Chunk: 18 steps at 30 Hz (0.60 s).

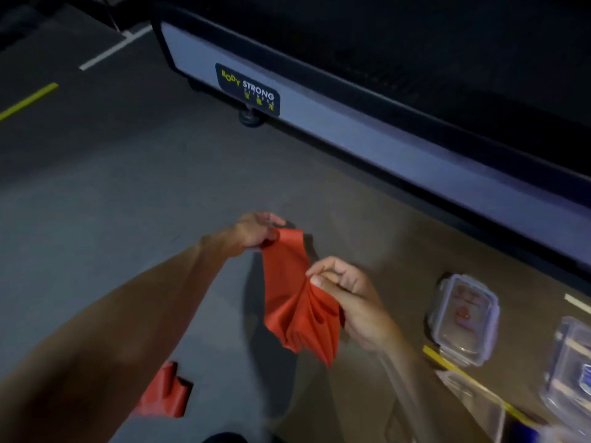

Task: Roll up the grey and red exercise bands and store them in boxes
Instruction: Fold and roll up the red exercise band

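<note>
A red exercise band point(291, 292) hangs crumpled between my two hands above the grey floor. My left hand point(256, 230) grips its upper end. My right hand point(348, 298) pinches the bunched middle of the band with thumb and fingers. A further stretch of red band point(166, 394) lies on the floor under my left forearm; whether it joins the held piece is hidden. A clear lidded box point(463, 318) sits on the floor at the right, and another clear box point(569, 372) stands at the right edge. No grey band is in view.
A dark machine with a grey side panel point(351, 123) and a "Body Strong" label runs across the back and right. Yellow floor tape point(473, 382) lies near the boxes, and white and yellow lines mark the floor at far left.
</note>
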Each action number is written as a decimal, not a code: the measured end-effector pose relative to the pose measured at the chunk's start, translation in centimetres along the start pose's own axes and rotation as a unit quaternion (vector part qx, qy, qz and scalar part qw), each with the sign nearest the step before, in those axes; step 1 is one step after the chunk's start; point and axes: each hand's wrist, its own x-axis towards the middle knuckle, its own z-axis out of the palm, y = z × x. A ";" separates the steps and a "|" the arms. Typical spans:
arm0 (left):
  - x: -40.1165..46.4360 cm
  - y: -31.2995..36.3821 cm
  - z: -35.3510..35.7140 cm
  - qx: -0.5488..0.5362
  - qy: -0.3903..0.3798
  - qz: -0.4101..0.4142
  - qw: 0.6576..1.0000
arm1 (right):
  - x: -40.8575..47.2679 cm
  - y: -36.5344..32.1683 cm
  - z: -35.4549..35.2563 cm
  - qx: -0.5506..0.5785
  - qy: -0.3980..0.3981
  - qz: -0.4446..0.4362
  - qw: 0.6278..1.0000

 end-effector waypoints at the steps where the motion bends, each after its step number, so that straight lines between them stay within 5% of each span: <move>1: 1.1 -0.1 0.1 0.015 0.012 0.025 0.999 | 0.5 1.2 -0.6 -0.003 0.004 0.002 1.000; 9: 3.6 -5.3 3.7 0.158 0.097 0.147 0.972 | 2.0 9.2 -3.2 0.012 0.105 0.055 0.993; 14: 3.1 -6.3 4.0 0.269 0.169 0.312 0.895 | 1.7 10.4 -3.8 0.023 0.115 0.053 0.992; 18: 1.4 -7.4 5.1 0.323 0.043 0.402 0.855 | 1.8 10.4 -3.7 0.042 0.137 0.046 0.989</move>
